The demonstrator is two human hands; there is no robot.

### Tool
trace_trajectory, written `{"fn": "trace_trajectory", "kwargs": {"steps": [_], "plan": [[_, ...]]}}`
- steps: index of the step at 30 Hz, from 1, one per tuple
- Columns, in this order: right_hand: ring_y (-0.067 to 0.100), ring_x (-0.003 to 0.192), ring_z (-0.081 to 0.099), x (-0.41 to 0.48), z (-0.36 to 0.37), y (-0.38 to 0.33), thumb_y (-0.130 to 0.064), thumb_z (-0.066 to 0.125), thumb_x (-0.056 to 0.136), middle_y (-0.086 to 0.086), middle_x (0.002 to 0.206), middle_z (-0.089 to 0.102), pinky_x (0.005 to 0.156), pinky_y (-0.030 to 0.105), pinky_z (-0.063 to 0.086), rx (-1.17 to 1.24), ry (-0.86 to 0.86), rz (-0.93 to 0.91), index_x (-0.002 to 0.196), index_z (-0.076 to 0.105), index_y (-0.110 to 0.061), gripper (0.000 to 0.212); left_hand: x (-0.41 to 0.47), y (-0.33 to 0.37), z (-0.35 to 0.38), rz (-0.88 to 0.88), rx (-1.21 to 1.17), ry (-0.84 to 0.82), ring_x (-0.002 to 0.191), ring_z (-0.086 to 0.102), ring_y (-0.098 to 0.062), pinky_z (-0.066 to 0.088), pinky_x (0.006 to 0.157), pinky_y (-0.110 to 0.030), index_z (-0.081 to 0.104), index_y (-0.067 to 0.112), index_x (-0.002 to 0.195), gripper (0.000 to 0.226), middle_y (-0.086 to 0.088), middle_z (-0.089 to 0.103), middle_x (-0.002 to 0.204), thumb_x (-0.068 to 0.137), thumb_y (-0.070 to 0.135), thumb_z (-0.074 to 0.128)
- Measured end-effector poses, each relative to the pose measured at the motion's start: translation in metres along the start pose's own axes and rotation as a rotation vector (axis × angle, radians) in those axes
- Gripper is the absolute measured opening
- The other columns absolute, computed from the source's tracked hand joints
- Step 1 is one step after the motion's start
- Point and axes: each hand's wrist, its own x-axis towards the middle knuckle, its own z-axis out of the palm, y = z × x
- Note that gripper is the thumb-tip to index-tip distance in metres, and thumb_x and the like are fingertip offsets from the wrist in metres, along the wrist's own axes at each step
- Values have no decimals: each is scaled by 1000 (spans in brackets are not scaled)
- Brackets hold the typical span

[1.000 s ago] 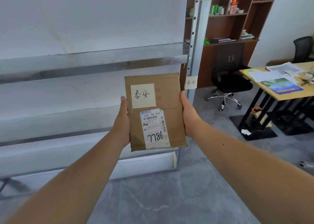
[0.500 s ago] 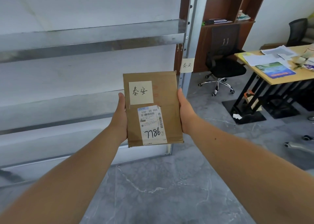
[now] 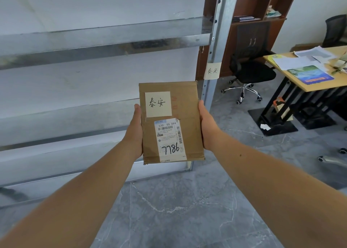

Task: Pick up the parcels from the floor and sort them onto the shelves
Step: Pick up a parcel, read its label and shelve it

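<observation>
You hold the parcel (image 3: 171, 122) upright between your hands, left hand (image 3: 134, 133) gripping its left edge, right hand (image 3: 207, 127) its right, in front of the shelves (image 3: 105, 41). Only the edges are pinched (fingers behind are hidden), so it may slip to the floor (image 3: 178, 210). Mismatch its note (image 3: 158, 104) with the tag (image 3: 212, 71) beyond your right hand and you misfile it.
</observation>
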Motion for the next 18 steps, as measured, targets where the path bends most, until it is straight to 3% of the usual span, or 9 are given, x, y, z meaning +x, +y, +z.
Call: {"fn": "trace_trajectory", "kwargs": {"steps": [5, 9, 13, 15, 18], "plan": [[30, 100, 83, 13, 7, 1, -90, 39, 90, 7, 116, 84, 79, 50, 67, -20, 6, 11, 129, 76, -33, 78, 10, 4, -2, 11, 7, 20, 123, 74, -40, 52, 112, -66, 68, 36, 143, 76, -10, 79, 133, 100, 83, 25], [30, 101, 82, 28, 15, 0, -89, 40, 91, 7, 117, 84, 86, 52, 65, -15, 11, 1, 132, 75, -32, 78, 21, 9, -11, 10, 24, 19, 125, 73, -39, 51, 114, -66, 67, 36, 144, 75, -9, 78, 134, 102, 80, 24], [29, 93, 84, 42, 28, -1, -90, 41, 89, 6, 109, 85, 64, 47, 68, -23, 10, 31, 119, 80, -34, 75, 35, 15, -24, -21, 18, 16, 124, 73, -38, 53, 112, -64, 69, 38, 141, 76, -8, 80, 132, 100, 83, 24], [30, 94, 83, 49, 36, 0, -90, 45, 87, 7, 110, 85, 67, 51, 69, -14, 32, 40, 122, 77, -33, 74, 43, 19, -35, -34, 29, 4, 125, 73, -37, 53, 112, -62, 71, 41, 138, 76, -5, 81, 130, 98, 85, 24], [32, 103, 82, 60, 46, 3, -90, 53, 84, 7, 117, 84, 85, 57, 66, -12, 78, 36, 125, 73, -29, 76, 56, 24, -51, -57, 60, -12, 124, 74, -35, 52, 113, -61, 76, 45, 128, 73, -2, 82, 127, 96, 88, 26]]}}
